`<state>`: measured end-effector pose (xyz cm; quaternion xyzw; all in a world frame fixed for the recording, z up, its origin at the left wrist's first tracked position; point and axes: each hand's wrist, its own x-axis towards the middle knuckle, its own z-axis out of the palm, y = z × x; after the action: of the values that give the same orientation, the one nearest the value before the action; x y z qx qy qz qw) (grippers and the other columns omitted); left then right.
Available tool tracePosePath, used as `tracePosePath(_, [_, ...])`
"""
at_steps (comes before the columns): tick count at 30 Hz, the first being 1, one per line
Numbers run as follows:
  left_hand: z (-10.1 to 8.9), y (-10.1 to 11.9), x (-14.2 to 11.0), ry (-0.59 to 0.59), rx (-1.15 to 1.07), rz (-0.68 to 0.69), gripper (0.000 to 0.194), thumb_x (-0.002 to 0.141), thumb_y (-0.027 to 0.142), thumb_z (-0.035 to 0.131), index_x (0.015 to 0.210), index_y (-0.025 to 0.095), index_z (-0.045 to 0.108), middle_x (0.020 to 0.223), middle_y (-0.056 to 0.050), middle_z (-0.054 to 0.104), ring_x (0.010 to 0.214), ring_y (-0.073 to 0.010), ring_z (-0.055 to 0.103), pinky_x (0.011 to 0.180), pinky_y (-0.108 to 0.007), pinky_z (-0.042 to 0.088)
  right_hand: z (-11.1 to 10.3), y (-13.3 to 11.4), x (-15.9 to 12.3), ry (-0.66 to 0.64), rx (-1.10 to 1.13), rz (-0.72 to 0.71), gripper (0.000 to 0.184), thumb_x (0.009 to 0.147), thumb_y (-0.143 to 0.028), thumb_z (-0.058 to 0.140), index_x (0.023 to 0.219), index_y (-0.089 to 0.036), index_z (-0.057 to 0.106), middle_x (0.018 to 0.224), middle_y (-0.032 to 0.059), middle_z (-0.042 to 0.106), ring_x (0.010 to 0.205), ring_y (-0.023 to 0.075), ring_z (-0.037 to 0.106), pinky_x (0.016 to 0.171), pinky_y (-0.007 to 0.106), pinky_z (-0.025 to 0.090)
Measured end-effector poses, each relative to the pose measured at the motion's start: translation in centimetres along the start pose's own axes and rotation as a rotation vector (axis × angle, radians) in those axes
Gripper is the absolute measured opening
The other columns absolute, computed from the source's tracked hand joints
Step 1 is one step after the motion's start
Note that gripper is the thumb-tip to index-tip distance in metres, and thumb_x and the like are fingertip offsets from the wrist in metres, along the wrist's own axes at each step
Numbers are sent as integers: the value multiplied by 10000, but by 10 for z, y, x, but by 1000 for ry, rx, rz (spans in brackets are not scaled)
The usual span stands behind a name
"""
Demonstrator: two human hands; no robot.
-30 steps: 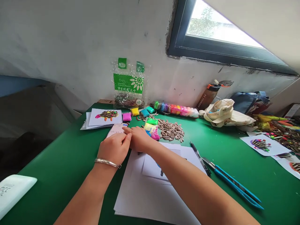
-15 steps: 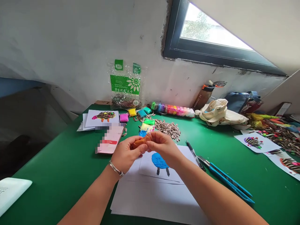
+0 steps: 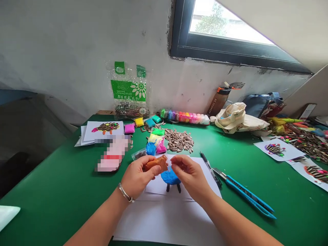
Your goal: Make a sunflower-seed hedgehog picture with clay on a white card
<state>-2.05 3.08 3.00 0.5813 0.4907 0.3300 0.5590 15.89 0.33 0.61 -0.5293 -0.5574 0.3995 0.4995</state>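
Orange clay packet, seeds in bag

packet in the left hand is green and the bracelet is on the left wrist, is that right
Not quite: the packet in the left hand is orange, not green, as the head view shows. The bracelet is indeed on the left wrist.

We're up on the wearer's head, looking forward and down: bare left hand and bare right hand close in, smooth green tabletop beneath, stained grey wall farther off.
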Motion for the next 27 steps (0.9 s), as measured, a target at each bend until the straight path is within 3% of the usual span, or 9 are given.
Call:
tracePosePath(3, [1,0,-1,-5,22,12,416,712,453,690,979,141,619,843,-56,671,746,-209,615,619,-305,516,-2,-2,-1,-28,-68,-44,127,804,-276,583,871,-194,655,847,34,636,730,146,556,663,278,463])
tracePosePath(8, [3,-3,-2,-22,67,35,383,729,447,673,968,149,635,851,-57,677,716,-199,607,613,-297,501,-3,-3,-3,-59,-47,26,158,797,-275,584,919,-192,639,872,34,639,715,148,565,655,288,468])
tracePosePath(15, [6,-6,-2,27,227,77,352,731,451,677,965,187,672,853,-46,702,783,-226,640,686,-309,510,-6,-5,-1,-84,-150,29,85,793,-228,568,719,-190,548,670,-20,540,626,124,486,571,250,393])
tracePosePath(19, [7,-5,-3,24,263,125,323,756,443,665,988,219,687,885,-23,710,809,-215,648,724,-293,512,-8,-5,-1,-83,-279,-68,81,798,-175,553,721,-192,539,711,-8,555,663,134,488,591,255,374])
tracePosePath(27, [9,0,-5,-51,140,99,308,786,441,628,945,195,723,803,-26,697,707,-176,606,560,-225,493,-8,-11,-8,-157,-286,-240,112,847,-132,528,762,-203,511,846,19,539,842,160,504,731,283,411])
